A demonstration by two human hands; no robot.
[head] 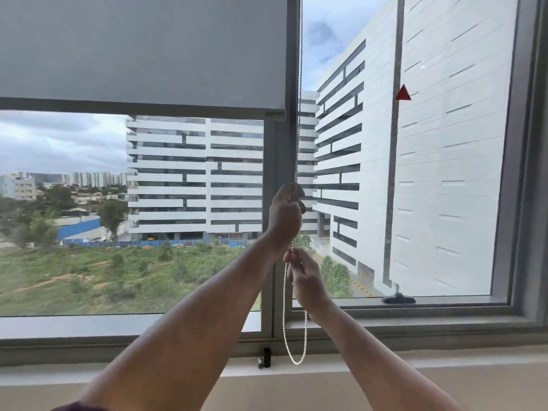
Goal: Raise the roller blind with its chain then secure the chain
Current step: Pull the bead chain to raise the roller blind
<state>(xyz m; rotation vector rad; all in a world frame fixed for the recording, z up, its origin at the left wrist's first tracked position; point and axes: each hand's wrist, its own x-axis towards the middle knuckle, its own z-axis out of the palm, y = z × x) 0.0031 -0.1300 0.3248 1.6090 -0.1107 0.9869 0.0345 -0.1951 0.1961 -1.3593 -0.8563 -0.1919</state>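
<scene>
Window, office blocks beyond. Roller blind (142, 51) part-raised. Chain (299, 84) vertical: left hand (286, 213) clenched on chain higher, right hand (302, 275) pinching chain below.

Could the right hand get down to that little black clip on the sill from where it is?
Probably yes. The right hand grips the chain just above the black clip, with nothing between; it would have to let go or slide down.

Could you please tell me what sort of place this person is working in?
Probably an upper-floor room in an office or apartment block: a roller blind with a bead chain covers a large window, and the view looks down on white multi-storey buildings and open ground.
</scene>
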